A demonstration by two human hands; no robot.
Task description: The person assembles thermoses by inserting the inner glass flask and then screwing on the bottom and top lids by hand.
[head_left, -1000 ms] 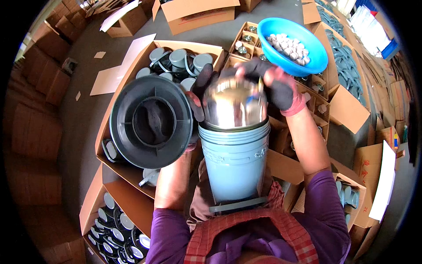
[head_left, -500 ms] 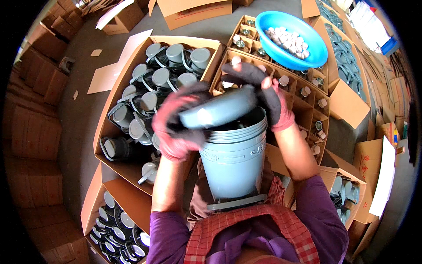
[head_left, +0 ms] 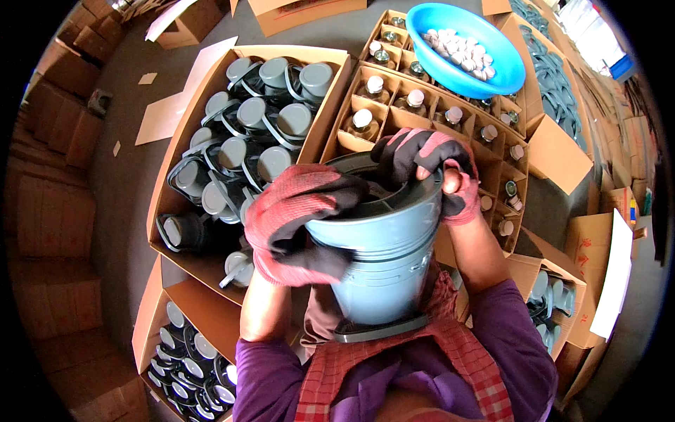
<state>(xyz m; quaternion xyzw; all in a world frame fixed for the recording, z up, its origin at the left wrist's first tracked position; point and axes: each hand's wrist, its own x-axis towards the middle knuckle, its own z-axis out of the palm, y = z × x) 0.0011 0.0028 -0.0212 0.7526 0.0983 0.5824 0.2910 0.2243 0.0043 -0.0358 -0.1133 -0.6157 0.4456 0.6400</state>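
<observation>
So this is the left fisheye of a head-worn pair, looking steeply down past a checked apron. Pretty close to the left hand and right hand mid-picture, with the blue basin farther off up top. Super wide too, straight edges bending toward the picture's border.

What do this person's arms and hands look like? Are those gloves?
Yes. The left hand and right hand wear gloves, dusty red on the backs and cuffs, with black on the fingers. Bare fingertip shows at the right glove. Purple sleeves end around the elbows, leaving the forearms uncovered.
</observation>
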